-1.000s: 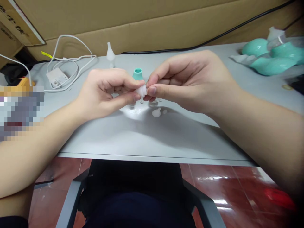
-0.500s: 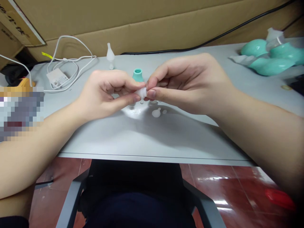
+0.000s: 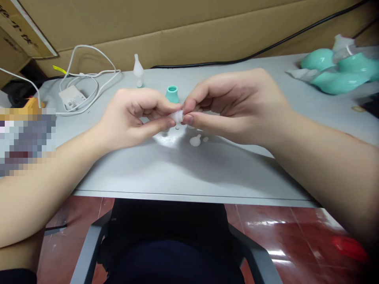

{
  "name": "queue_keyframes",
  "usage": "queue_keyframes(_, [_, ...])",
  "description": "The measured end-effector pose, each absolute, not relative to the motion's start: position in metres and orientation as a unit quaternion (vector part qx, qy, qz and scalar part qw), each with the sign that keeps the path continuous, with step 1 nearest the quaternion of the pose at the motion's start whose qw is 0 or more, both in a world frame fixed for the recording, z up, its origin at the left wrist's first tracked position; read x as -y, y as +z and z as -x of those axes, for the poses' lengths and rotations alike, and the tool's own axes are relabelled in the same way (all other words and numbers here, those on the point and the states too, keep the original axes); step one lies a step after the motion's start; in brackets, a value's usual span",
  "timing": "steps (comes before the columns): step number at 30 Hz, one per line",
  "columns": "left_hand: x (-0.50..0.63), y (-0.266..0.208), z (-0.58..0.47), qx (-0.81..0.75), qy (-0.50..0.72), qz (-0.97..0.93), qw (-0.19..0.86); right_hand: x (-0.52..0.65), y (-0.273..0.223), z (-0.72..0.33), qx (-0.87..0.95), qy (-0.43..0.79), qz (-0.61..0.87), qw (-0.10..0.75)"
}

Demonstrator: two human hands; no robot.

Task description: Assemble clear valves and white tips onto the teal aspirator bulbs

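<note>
Above the table, a small white ribbed plastic piece point(image 3: 178, 116) is pinched between the thumb and fingers of my left hand point(image 3: 130, 114). At the piece's right end, the thumb and index finger of my right hand point(image 3: 237, 102) are closed together; whatever lies between those fingertips is too small to make out. Just behind the hands stands a teal bulb-shaped part point(image 3: 172, 94) with an open round top. Below them on the table lie a flat white teardrop-shaped piece point(image 3: 195, 140) and a tiny white disc point(image 3: 205, 139). Other small pieces are partly hidden under my fingers.
A white pointed nozzle point(image 3: 138, 69) stands farther back on the grey table point(image 3: 183, 177). To the left are a white adapter point(image 3: 72, 97) and its looped cable. Several teal bulbs point(image 3: 337, 81) with translucent tips lie at the right. A cardboard wall point(image 3: 183, 43) closes off the back.
My hands stay in almost the same place around the white piece. My right fingertips have shifted very slightly at its end.
</note>
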State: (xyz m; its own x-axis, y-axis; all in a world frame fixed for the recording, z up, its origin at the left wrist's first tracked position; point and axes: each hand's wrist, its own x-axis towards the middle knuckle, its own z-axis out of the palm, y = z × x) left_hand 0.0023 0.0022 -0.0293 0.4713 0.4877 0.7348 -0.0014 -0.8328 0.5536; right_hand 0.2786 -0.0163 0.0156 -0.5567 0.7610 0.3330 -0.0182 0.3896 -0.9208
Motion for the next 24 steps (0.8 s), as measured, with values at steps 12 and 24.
queue_keyframes(12, [-0.0058, -0.0332, -0.0035, -0.11, 0.501, -0.82, 0.253, 0.0188, 0.0151, -0.2777, 0.731, 0.49, 0.248, 0.404])
queue_keyframes(24, [-0.0021, -0.0313, -0.0025, -0.118, 0.492, -0.823, 0.258, 0.0188, 0.0152, -0.2771, 0.733, 0.48, 0.249, 0.412])
